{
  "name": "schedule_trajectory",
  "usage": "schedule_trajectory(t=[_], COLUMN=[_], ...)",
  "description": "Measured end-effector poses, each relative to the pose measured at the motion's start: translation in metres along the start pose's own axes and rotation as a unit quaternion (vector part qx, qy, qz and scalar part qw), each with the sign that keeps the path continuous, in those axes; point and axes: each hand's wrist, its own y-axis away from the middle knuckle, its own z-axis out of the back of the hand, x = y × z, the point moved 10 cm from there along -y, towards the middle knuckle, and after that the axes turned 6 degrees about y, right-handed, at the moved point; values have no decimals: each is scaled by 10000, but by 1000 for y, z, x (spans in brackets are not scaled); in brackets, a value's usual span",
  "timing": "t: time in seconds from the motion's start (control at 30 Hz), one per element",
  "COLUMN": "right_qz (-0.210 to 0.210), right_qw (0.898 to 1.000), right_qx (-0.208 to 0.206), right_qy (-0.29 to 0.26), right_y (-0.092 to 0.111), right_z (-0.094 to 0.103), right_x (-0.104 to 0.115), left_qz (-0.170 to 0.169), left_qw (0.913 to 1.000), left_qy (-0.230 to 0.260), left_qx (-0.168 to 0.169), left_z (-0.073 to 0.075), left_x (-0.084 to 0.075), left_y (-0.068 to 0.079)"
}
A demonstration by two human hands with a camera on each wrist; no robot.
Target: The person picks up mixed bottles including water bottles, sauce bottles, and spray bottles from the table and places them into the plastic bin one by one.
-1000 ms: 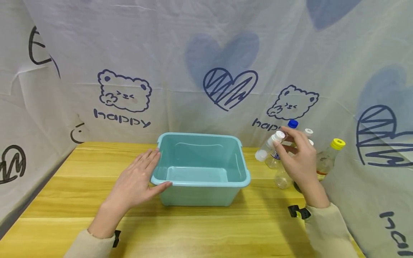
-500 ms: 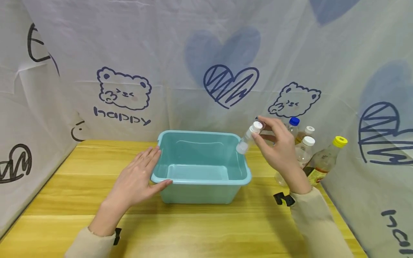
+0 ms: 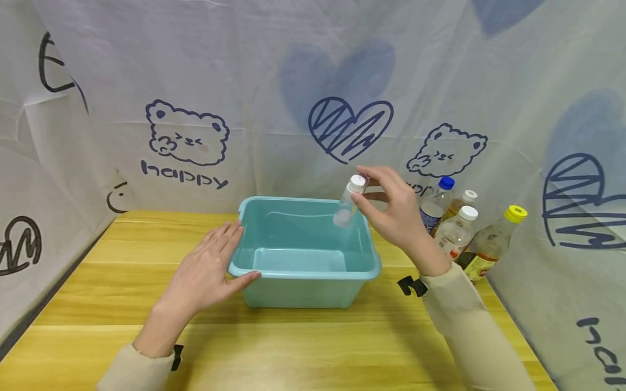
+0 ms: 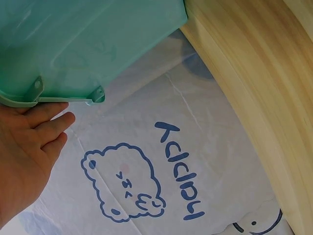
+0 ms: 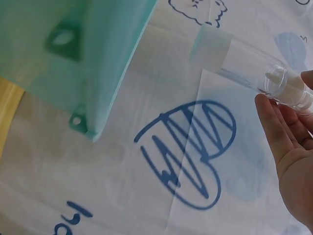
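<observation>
A teal plastic basin stands on the wooden table. My left hand lies with straight fingers on its left rim, thumb along the near corner; the left wrist view shows the fingers against the rim. Above the basin's right side, my right hand pinches a small clear bottle by its white-capped end, between thumb and fingers. The bottle tilts, its cloudy white base pointing down and left. In the right wrist view the bottle is see-through, with the cap end at the fingertips.
At the right of the table stand several bottles: one with a blue cap, one with a white cap, one with a yellow cap. A printed cloth hangs close behind the basin and along the sides.
My right hand has carried the small bottle leftward from beside the other bottles to over the basin. The left hand has stayed on the rim.
</observation>
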Motion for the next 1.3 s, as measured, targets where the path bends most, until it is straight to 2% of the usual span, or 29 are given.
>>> schedule_trajectory(t=[0.4,0.6,0.9,1.1,1.3], right_qz=[145,16,-66,-466,-854], right_qw=[9944,9863,9632,9408,9213], right_qx=[989,1593,2630,3300,3738], right_qy=[-347,-424,-560,-628,-646], right_y=[-33,-46,-54,-50,-44], right_z=[-45,-74,-128,-161,-189], right_x=[14,13,1,-12,-24], left_qz=[-13,9,47,62,1], left_qw=[10000,10000,10000,10000,10000], left_qy=[-1,37,28,38,22], left_qx=[-15,-34,-9,30,-31], left_z=[0,1,0,-1,0], left_x=[-2,-2,0,1,1], left_y=[0,-1,0,0,-1])
